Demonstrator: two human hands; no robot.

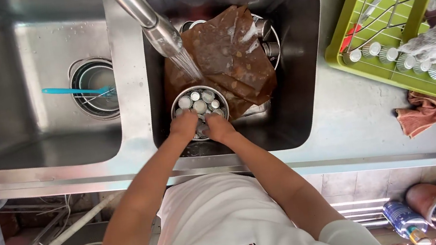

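Both forearms reach down from near the camera into the right sink basin (302, 71). Left hand (183, 126) and right hand (219, 127) clasp the near rim of a round metal container (199, 103) full of small metal cups, holding it under the faucet (141, 15) stream so water runs in. Behind it lies a brown sheet (234, 52). Far right, a green drying rack (384, 53) holds rinsed fluted moulds; a blue-handled utensil (71, 92) rests in the left basin.

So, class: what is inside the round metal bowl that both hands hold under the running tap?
The round metal bowl holds several small silvery cups, with tap water pouring in. The left hand and right hand cover its near edge, hiding what lies there.
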